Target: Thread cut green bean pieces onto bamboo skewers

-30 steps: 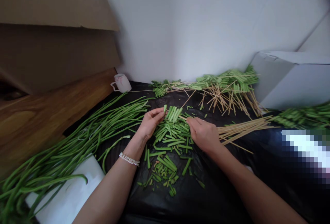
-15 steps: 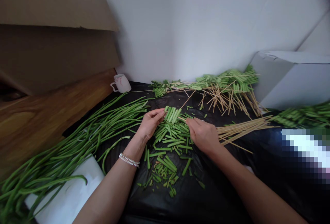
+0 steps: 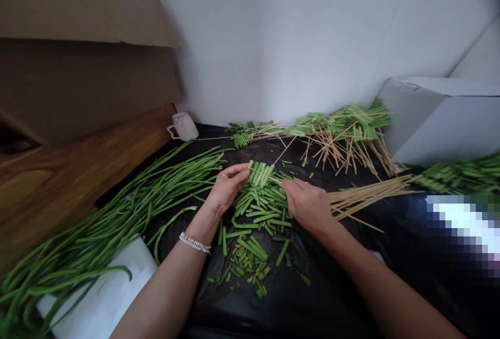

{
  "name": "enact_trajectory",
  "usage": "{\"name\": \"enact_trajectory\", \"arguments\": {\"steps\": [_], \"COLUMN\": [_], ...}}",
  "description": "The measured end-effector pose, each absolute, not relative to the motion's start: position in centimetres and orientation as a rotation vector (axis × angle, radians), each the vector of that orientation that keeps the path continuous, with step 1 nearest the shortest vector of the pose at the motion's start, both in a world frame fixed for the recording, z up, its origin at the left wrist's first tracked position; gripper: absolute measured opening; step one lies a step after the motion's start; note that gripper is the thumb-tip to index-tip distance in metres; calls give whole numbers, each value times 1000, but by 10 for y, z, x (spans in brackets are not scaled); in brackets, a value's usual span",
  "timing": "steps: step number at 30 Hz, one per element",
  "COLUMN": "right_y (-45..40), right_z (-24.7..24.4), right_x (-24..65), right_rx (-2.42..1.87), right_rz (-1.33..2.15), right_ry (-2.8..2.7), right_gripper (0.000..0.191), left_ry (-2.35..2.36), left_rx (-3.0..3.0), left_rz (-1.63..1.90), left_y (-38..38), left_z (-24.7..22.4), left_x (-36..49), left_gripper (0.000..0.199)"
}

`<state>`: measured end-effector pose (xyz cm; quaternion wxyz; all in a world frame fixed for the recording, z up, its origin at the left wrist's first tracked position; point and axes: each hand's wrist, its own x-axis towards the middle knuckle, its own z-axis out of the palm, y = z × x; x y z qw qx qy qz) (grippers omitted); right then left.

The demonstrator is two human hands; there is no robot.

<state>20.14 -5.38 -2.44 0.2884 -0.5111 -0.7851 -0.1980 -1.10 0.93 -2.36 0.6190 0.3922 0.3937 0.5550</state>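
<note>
In the middle, my right hand (image 3: 307, 198) is closed round a thin bamboo skewer (image 3: 276, 179) that points left. Several cut pieces of long green bean (image 3: 262, 174) sit side by side on the skewer. My left hand (image 3: 231, 183), with a beaded bracelet on its wrist, pinches a further bean piece (image 3: 250, 164) at the skewer's left end; its fingertips partly cover that piece. Below both hands lies a loose pile of cut bean pieces (image 3: 265, 211), with shorter scraps (image 3: 250, 266) nearer to me.
Whole long beans (image 3: 156, 193) spread at the left, partly over a white block (image 3: 117, 289). Bare skewers (image 3: 369, 196) lie right of my right hand. Filled skewers (image 3: 344, 123) are heaped by the wall. A mug (image 3: 183, 126), cardboard box (image 3: 89, 78) and white box (image 3: 441, 120) stand around.
My left fingers have shifted very slightly left with the end bean piece, and a small gap shows between it and the other pieces. My right hand has barely moved.
</note>
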Motion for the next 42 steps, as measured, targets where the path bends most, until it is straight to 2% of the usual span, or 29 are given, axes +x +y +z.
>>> {"name": "enact_trajectory", "arguments": {"steps": [42], "right_y": [-57], "right_z": [-25], "right_x": [197], "right_rx": [-1408], "right_rz": [-416], "right_ry": [-2139], "right_gripper": [26], "left_ry": [893], "left_rx": [824], "left_rz": [1238], "left_y": [8], "left_z": [-20], "left_x": [-12], "left_gripper": [26]}}
